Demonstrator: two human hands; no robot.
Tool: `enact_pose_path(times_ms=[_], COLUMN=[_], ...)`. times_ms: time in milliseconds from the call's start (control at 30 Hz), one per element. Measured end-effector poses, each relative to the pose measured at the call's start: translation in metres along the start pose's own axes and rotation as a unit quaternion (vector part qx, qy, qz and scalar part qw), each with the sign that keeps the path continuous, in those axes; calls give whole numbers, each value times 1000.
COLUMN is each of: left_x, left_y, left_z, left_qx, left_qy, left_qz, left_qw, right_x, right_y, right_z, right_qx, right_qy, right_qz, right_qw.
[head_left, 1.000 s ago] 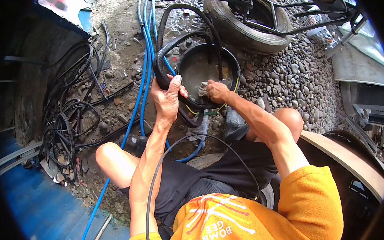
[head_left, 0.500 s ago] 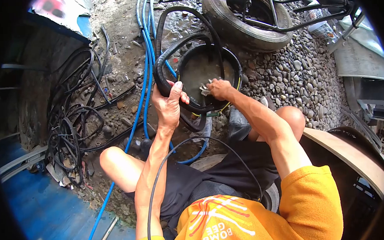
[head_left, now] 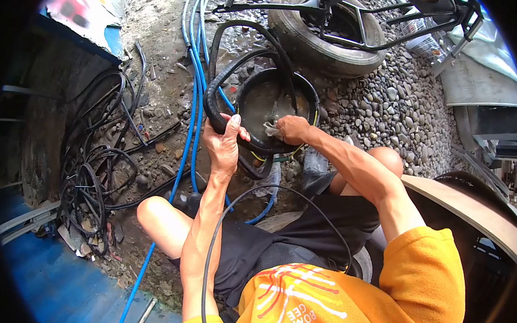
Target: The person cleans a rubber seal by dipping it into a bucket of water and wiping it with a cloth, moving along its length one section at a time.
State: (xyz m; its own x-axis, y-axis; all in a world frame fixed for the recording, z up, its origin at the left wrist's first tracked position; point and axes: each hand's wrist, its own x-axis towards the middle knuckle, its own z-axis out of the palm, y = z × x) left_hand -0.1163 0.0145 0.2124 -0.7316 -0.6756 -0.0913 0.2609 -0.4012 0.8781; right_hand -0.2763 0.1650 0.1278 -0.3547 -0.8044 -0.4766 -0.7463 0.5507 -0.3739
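Note:
A thick black inner tube [head_left: 212, 100] lies in loops, part of it dipping into a round black basin [head_left: 315, 92] of murky water. My left hand [head_left: 223, 144] grips the tube at the basin's left side, thumb on top. My right hand [head_left: 293, 129] is closed around a pale wet rag [head_left: 272, 129] over the lower part of the basin, just above the water. The tube's lower end passes below the basin's left edge.
Blue hoses [head_left: 198, 77] run along the left, beside tangled black cables [head_left: 92, 189]. A large tire [head_left: 328, 49] and a black metal frame [head_left: 380, 38] stand beyond the basin. Gravel [head_left: 406, 103] covers the right; a curved board [head_left: 462, 210] is at lower right.
My right hand and the rag have shifted slightly down and toward me. The view has tilted a little, and my left hand keeps its grip on the tube.

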Motion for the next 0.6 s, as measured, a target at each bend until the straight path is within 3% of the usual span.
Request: enact_pose_path(times_ms=[133,233,267,300,367,500,600], left_x=[2,0,-1,-2,-2,5,7], left_y=[0,10,13,16,21,28,31], left_z=[-2,2,4,7,8,0,0], left_qx=[26,66,73,80,89,175,197], left_qy=[-10,-18,-15,-13,1,1,22], left_qz=[4,-8,-9,-11,-9,22,31], left_qw=[1000,998,997,997,996,984,980], right_x=[-31,-53,-37,-61,-57,-41,-19], right_y=[-28,-33,3,-19,3,-1,0], right_z=[-76,-115,-90,-117,-104,-105,-91], right_qx=[96,323,411,411,552,698,648], right_qy=[35,135,203,239,321,366,438], right_qz=[130,196,150,167,142,162,126], right_qw=[986,916,876,864,757,594,610])
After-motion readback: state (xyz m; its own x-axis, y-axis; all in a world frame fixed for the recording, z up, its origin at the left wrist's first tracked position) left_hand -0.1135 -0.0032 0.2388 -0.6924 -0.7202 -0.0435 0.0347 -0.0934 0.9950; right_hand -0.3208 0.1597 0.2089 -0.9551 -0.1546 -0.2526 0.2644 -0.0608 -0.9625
